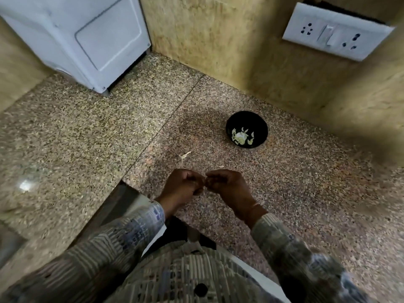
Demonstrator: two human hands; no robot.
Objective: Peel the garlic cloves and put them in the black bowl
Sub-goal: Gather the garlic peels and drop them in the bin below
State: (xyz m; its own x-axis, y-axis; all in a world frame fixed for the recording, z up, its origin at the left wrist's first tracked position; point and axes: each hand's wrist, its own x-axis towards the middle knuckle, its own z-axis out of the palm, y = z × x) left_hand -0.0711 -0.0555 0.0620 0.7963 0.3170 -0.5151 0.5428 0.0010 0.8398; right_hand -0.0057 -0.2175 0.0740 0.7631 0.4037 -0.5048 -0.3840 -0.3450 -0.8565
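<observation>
Both hands are hovering down-left of the black bowl (260, 121), on the person's side of it and well apart from it. L hand (180, 185) is curling its fingers inward, knuckles facing up. R hand (230, 188) is curling the same way, w/ its fingertips (211, 179) meeting the L's in the middle. Whether anything is being pinched btwn them can't be told: too small & blurred. Forearms in patterned sleeves (135, 228) are angling in from L & R, converging in a V pointing roughly toward the bowl.
</observation>
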